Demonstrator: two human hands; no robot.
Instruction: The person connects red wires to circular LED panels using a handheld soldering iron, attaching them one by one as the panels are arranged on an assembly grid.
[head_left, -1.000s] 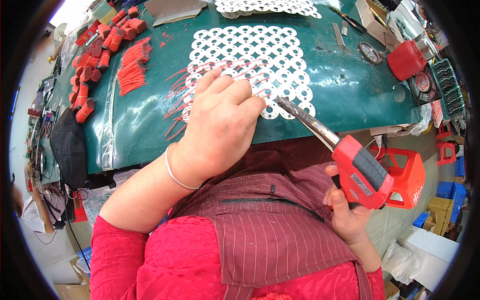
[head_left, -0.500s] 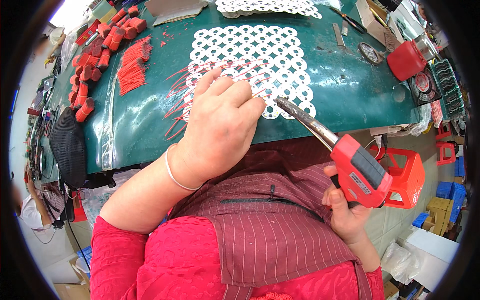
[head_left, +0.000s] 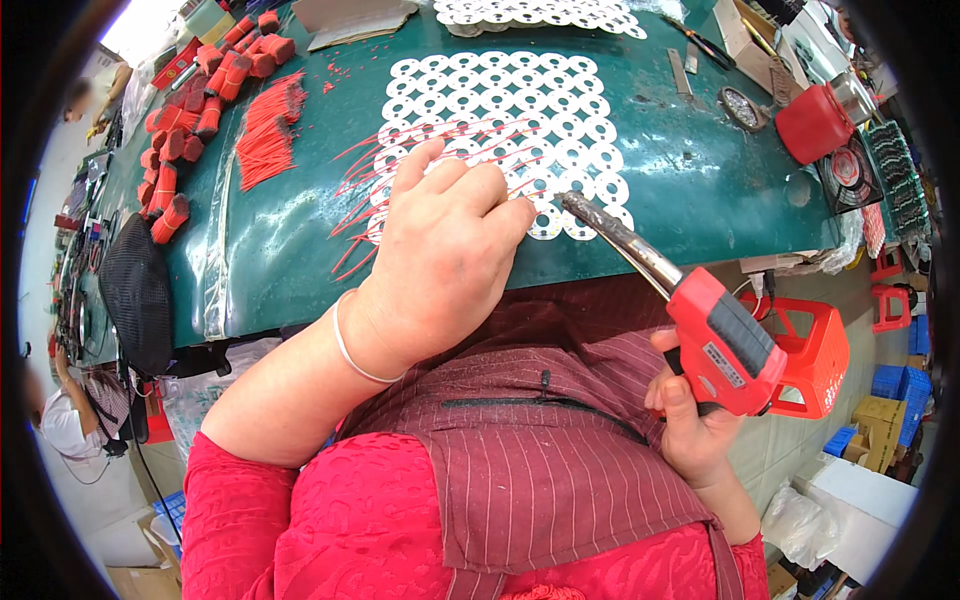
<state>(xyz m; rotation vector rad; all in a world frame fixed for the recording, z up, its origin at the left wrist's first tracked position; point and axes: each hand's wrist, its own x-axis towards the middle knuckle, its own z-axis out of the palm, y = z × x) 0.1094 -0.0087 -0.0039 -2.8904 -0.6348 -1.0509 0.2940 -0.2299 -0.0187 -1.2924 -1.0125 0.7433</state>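
My left hand [head_left: 440,240], a white bangle at its wrist, is over the near part of a sheet of white round circuit boards [head_left: 584,192]. Its thumb and fingers are bent together near the front rows; what they pinch is hidden. Several thin red wires [head_left: 362,216] lie across the boards and stick out on both sides of this hand. My right hand [head_left: 690,420] is closed around the handle of a red and black soldering gun [head_left: 722,340]. The gun's dark, crusted tip points up and left at the sheet's near right corner, just right of my left fingertips.
Loose red wires [head_left: 268,130] and tied red wire bundles [head_left: 168,185] lie on the green tabletop [head_left: 700,200] at left. A black mesh object [head_left: 137,295] is at its left edge. Farther right are a round tin [head_left: 740,107], a red container [head_left: 813,122] and a small fan [head_left: 850,172].
The soldering gun's tip has shifted slightly right, away from my left fingertips. My left hand has barely moved. A person at the far left has come further into view.
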